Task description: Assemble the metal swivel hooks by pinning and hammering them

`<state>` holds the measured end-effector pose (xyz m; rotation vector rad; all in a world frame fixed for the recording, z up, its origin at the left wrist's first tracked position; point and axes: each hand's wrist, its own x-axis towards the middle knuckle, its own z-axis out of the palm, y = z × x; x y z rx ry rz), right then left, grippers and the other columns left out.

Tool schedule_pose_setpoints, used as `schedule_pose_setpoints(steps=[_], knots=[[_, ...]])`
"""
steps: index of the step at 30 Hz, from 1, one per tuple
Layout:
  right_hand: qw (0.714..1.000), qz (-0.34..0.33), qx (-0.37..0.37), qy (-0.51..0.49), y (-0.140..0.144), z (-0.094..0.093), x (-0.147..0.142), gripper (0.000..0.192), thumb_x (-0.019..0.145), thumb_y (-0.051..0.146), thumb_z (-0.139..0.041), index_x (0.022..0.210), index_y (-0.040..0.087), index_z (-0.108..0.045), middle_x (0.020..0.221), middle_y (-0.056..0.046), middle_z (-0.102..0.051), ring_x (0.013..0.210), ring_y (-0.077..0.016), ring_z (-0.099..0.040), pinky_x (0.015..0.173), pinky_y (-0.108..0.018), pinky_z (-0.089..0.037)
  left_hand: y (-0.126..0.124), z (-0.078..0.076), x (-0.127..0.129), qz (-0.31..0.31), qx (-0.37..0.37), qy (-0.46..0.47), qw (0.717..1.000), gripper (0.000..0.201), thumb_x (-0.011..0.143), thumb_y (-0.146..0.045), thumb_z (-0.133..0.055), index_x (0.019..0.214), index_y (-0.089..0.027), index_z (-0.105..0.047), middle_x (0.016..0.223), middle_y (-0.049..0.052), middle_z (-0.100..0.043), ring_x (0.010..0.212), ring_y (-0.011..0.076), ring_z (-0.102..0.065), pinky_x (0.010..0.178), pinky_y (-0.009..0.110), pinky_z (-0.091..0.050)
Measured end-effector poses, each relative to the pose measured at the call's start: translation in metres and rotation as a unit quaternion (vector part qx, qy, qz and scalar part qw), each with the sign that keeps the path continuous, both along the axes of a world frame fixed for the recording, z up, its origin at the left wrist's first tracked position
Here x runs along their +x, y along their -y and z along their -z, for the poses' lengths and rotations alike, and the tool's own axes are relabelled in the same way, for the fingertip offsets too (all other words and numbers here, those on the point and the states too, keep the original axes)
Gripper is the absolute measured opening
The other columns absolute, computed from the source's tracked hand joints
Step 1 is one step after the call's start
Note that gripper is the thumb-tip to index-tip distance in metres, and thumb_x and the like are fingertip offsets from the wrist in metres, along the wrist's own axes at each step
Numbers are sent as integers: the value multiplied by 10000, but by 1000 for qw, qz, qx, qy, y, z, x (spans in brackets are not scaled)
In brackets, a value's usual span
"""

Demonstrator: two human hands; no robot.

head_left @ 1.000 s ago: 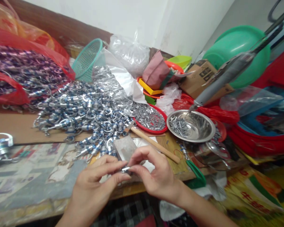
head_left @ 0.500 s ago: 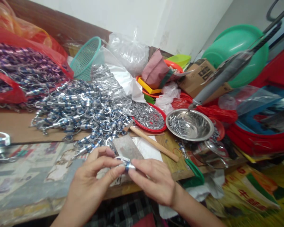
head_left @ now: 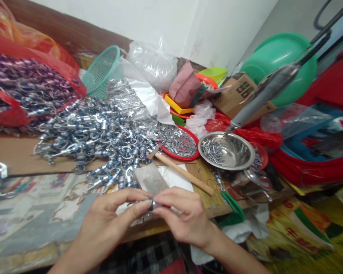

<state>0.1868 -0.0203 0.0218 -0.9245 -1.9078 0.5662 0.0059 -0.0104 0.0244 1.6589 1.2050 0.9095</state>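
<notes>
Between my two hands, over the front edge of the bench, is a small silver-and-blue metal hook fitting point(head_left: 151, 205), mostly covered by fingers. My left hand point(head_left: 110, 217) pinches one end with thumb and fingers. At the other end, my right hand point(head_left: 185, 215) has its thumb and fingertips closed on it. Just behind the hands lies a flat grey metal plate point(head_left: 151, 178). A hammer point(head_left: 185, 174) with a wooden handle rests slantwise beyond it. To the left spreads a big pile of similar hook fittings point(head_left: 97, 133).
A red plate point(head_left: 181, 157) carries small metal pieces, and a steel bowl point(head_left: 244, 154) holds pins. A red bag point(head_left: 25, 45) of purple-blue fittings and a green basket point(head_left: 101, 74) stand behind. Over the right side slants a grey rod point(head_left: 263, 97). A green-handled tool point(head_left: 231, 209) lies at the bench's edge.
My right hand's fingers have curled in closer, and both hands sit slightly lower in view. The hook fitting is more hidden now. The view has shifted a little.
</notes>
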Motion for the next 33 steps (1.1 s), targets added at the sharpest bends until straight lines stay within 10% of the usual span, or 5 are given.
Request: schedule_pose_setpoints(steps=[9,12,14,20,33], knots=[[901,8,-415,-127,-7,8,-3,260,645,374,-713,779,152,-714,495,9,-630,408,-110,-562,412,-210,-471,5,19,1,-71,-56,81,993,500,591,-324,-747,1064,-199,-641,957,69,-730,806,229,-683,757,335,-556],[969,61,-237,34,-39,7,16,175,790,311,-587,800,190,-713,668,-17,-693,573,-132,-624,537,-245,-512,2,18,2,-60,-116,134,982,606,640,-313,-721,1196,-190,-514,933,68,-711,853,221,-674,763,317,-549],[956,193,-63,211,-72,7,37,222,850,191,-484,908,223,-696,893,-32,-705,801,-150,-642,741,-295,-509,-1,16,3,-40,-162,170,971,655,648,-287,-719,1236,-191,-447,850,42,-700,829,212,-678,747,300,-545],[906,205,-81,361,-147,20,77,270,662,-26,-549,682,186,-715,776,-91,-705,826,-245,-645,782,-337,-474,-12,7,0,37,-243,231,941,639,680,-199,-679,1251,-198,-392,797,20,-681,770,184,-664,675,271,-517],[911,272,-72,302,-157,29,95,241,746,73,-514,865,157,-707,895,-97,-670,876,-216,-615,828,-324,-452,-33,25,-9,71,-320,257,909,859,559,-112,-748,1272,-222,-282,745,-39,-590,684,138,-591,665,293,-466]])
